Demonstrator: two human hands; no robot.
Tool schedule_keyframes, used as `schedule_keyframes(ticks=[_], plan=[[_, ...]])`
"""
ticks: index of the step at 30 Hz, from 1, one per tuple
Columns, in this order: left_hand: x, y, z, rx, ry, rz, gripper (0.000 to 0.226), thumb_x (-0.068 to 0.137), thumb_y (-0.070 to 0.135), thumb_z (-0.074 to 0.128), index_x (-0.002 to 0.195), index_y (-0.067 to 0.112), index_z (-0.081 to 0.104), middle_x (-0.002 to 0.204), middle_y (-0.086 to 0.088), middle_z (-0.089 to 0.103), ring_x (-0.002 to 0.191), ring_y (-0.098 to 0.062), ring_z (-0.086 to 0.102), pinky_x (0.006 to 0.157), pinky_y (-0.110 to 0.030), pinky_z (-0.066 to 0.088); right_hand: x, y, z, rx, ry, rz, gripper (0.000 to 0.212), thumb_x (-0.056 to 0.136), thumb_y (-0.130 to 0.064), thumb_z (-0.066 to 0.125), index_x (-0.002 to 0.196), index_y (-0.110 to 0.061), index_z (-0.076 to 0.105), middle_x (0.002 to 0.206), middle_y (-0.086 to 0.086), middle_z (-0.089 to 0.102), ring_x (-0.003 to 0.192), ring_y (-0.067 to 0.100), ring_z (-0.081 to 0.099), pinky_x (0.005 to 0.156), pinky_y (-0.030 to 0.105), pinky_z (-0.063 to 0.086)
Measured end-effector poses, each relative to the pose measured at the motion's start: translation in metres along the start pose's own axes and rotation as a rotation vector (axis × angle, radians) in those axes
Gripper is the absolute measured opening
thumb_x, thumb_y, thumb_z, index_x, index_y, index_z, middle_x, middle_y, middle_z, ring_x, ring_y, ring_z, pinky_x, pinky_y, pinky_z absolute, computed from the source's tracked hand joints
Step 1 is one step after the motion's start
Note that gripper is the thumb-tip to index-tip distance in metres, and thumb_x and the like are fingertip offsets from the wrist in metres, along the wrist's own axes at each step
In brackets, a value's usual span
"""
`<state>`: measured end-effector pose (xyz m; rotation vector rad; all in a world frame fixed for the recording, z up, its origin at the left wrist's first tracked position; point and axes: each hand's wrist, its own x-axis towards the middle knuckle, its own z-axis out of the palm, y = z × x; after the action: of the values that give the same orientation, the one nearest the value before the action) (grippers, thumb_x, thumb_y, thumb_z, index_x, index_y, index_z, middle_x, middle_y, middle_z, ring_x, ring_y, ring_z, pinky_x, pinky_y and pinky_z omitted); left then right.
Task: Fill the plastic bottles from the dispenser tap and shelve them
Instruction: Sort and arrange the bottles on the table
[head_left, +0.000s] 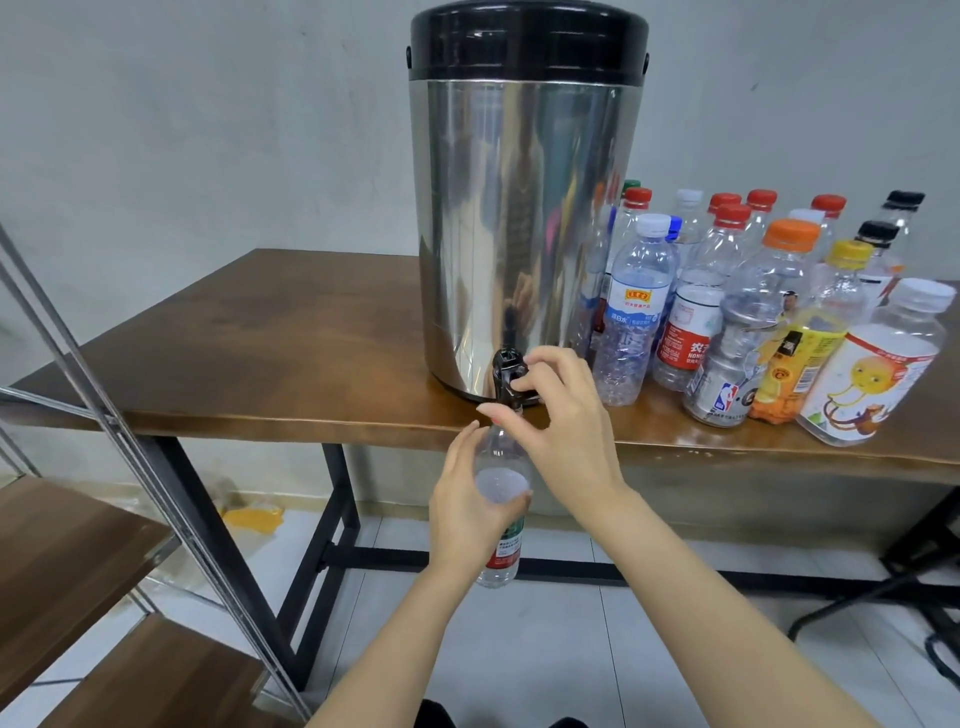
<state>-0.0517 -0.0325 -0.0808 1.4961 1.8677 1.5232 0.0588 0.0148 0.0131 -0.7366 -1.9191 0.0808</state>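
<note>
A tall steel dispenser (519, 228) with a black lid stands at the front edge of the wooden table (260, 353). Its black tap (506, 371) juts out over the edge. My right hand (556, 410) pinches the tap lever with thumb and fingers. Directly below the tap, my left hand (467, 499) grips a clear plastic bottle (501, 519) with a red and green label, held upright with its neck under the spout. Water stands partway up inside it. The bottle has no cap on.
Many empty capped bottles (753, 312) crowd the table to the right of the dispenser. A metal-framed shelf unit with wooden boards (67, 561) stands at the left, close to the table leg. Tiled floor lies below, with black cables at the right.
</note>
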Motion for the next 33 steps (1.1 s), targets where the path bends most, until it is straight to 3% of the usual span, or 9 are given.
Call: schedule_keyframes(ticks=[4, 11, 19, 24, 28, 33], plan=[[0.001, 0.001, 0.000, -0.020, -0.009, -0.002, 0.086, 0.065, 0.030, 0.087, 0.138, 0.040, 0.043, 0.142, 0.026, 0.046, 0.126, 0.003, 0.048, 0.101, -0.028, 0.046, 0.000, -0.005, -0.001, -0.039, 0.033, 0.105, 0.024, 0.086, -0.040, 0.071, 0.086, -0.017, 0.064, 0.102, -0.011, 0.061, 0.096, 0.011, 0.054, 0.065, 0.026, 0.046], [0.004, -0.002, 0.000, 0.010, -0.009, 0.015, 0.087, 0.063, 0.029, 0.089, 0.139, 0.033, 0.047, 0.141, 0.021, 0.048, 0.124, -0.002, 0.049, 0.101, -0.026, 0.045, 0.007, 0.022, -0.013, 0.184, -0.061, 0.114, 0.027, 0.087, -0.046, 0.059, 0.089, -0.020, 0.067, 0.111, -0.020, 0.066, 0.096, 0.008, 0.053, 0.076, 0.037, 0.051], [0.004, -0.002, 0.000, 0.006, -0.002, 0.010, 0.089, 0.064, 0.029, 0.090, 0.141, 0.031, 0.046, 0.141, 0.020, 0.048, 0.124, -0.004, 0.049, 0.103, -0.031, 0.047, 0.003, 0.025, -0.002, 0.250, 0.021, 0.125, 0.022, 0.089, -0.040, 0.063, 0.088, -0.019, 0.065, 0.111, -0.017, 0.067, 0.097, 0.012, 0.056, 0.077, 0.043, 0.053], [0.004, -0.004, 0.000, 0.004, -0.005, 0.008, 0.087, 0.064, 0.030, 0.090, 0.139, 0.032, 0.046, 0.140, 0.020, 0.048, 0.124, -0.003, 0.049, 0.102, -0.030, 0.047, 0.003, 0.024, 0.000, 0.253, 0.033, 0.134, 0.023, 0.088, -0.040, 0.062, 0.089, -0.018, 0.065, 0.109, -0.020, 0.065, 0.098, 0.011, 0.057, 0.079, 0.040, 0.052], [0.004, -0.001, 0.000, 0.008, -0.002, 0.025, 0.083, 0.064, 0.028, 0.090, 0.130, 0.045, 0.043, 0.135, 0.026, 0.047, 0.118, 0.005, 0.046, 0.095, -0.022, 0.042, 0.002, 0.022, 0.000, 0.256, 0.036, 0.149, 0.021, 0.088, -0.039, 0.061, 0.088, -0.018, 0.064, 0.109, -0.022, 0.064, 0.096, 0.011, 0.057, 0.080, 0.034, 0.051], [0.004, -0.003, 0.001, 0.016, -0.003, 0.019, 0.085, 0.064, 0.029, 0.090, 0.135, 0.038, 0.045, 0.135, 0.025, 0.046, 0.118, 0.005, 0.045, 0.097, -0.022, 0.041, 0.002, 0.021, 0.000, 0.273, 0.035, 0.159, 0.023, 0.087, -0.040, 0.061, 0.088, -0.018, 0.064, 0.110, -0.019, 0.065, 0.096, 0.009, 0.058, 0.078, 0.023, 0.048]])
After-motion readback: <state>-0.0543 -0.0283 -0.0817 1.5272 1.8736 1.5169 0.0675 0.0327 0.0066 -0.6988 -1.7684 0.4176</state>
